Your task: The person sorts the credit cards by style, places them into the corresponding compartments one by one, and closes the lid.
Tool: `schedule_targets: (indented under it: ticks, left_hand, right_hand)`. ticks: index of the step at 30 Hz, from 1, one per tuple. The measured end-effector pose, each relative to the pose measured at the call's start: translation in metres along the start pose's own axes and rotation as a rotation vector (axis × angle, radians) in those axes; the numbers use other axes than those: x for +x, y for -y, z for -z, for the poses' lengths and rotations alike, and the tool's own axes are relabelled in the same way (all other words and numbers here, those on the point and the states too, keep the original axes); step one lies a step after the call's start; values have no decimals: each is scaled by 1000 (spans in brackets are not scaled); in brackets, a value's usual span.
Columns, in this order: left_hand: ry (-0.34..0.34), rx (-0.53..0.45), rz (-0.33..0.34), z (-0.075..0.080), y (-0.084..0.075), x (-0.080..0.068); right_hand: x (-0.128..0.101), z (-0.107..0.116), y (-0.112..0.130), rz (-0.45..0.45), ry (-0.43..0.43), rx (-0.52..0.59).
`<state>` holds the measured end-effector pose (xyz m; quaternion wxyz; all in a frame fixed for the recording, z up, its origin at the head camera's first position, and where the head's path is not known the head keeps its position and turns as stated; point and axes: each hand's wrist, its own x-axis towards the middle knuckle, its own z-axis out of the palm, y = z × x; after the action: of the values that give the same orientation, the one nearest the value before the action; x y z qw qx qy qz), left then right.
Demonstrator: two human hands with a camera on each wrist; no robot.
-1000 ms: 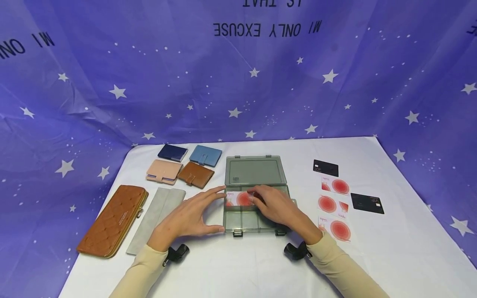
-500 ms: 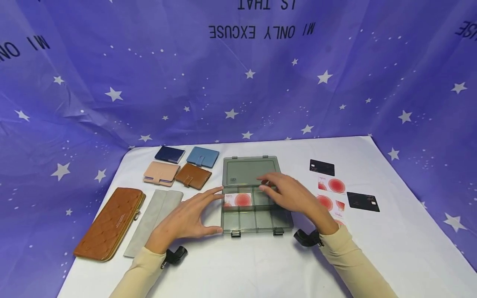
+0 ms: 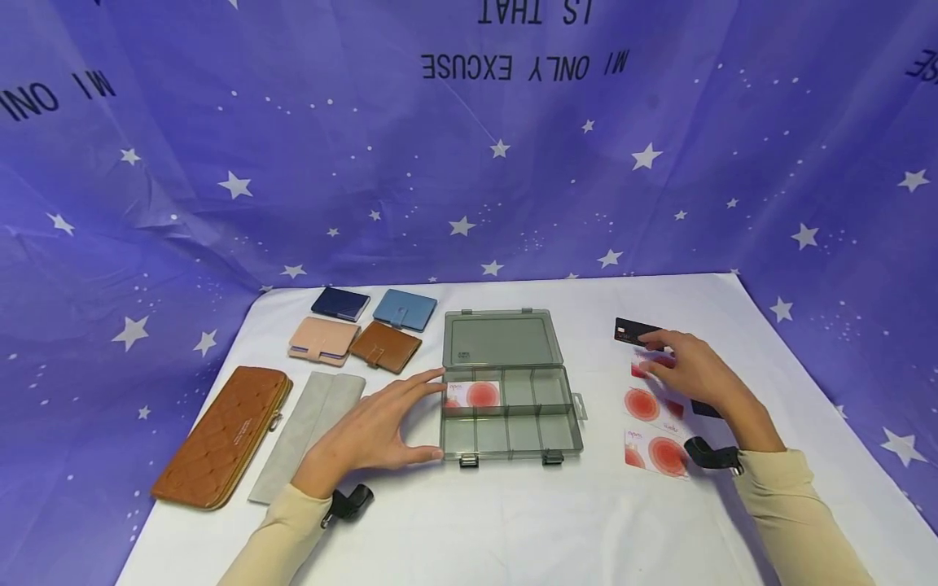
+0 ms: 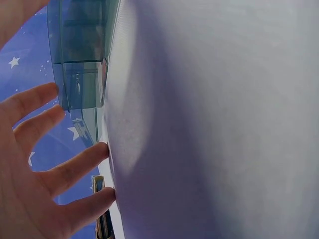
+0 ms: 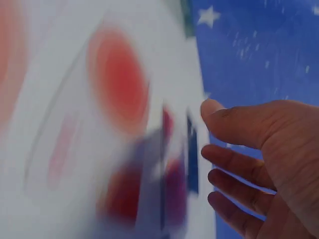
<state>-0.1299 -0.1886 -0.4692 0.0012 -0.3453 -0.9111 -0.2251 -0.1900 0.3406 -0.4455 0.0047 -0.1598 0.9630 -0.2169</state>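
Note:
A translucent grey compartment box [image 3: 522, 430] lies with its lid [image 3: 501, 338] folded back. One red-and-white card [image 3: 472, 393] is at its back left compartments. My left hand [image 3: 366, 431] has spread fingers, with fingertips and thumb at the box's left edge; in the left wrist view the fingers [image 4: 75, 169] hold nothing. Over on the right, my right hand [image 3: 696, 370] hovers above a red-and-white card [image 3: 637, 368], partly hiding it, with fingertips near a black card [image 3: 630, 331]. In the right wrist view its relaxed fingers [image 5: 237, 167] show nothing between them.
Two more red-and-white cards [image 3: 655, 452] lie in front of the right hand, and another black card [image 3: 705, 409] is partly covered by it. At left are small card holders [image 3: 384, 346], a brown quilted wallet [image 3: 223, 439] and a grey wallet [image 3: 311, 431].
My right hand has let go of the card in the box and moved right, over the cards on the table. The left hand stays at the box's left edge.

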Motion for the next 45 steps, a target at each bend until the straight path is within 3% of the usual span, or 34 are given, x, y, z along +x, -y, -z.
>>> schedule_targets:
  ticks: [8,14,22,27,35,45]
  left_hand:
    - [12,4,11,-2,0,1]
    - [15,2,17,-2,0,1]
    - [19,-8,21,-2,-1,0]
    - [13,-3,19,-2,0,0]
    - [12,0,19,-1,0,0]
    - [21,19,36,-1,0,0]
  right_hand:
    - [-20,4,-35,-106,60,-119]
    - [-20,4,-36,-151,67,-67]
    - [-19,8,-25,-99,15,-35]
    - [-16,16,-8,-43,10,-32]
    - [-2,23,43,57,-108,25]
    - [29,-2,116,174,-86,60]
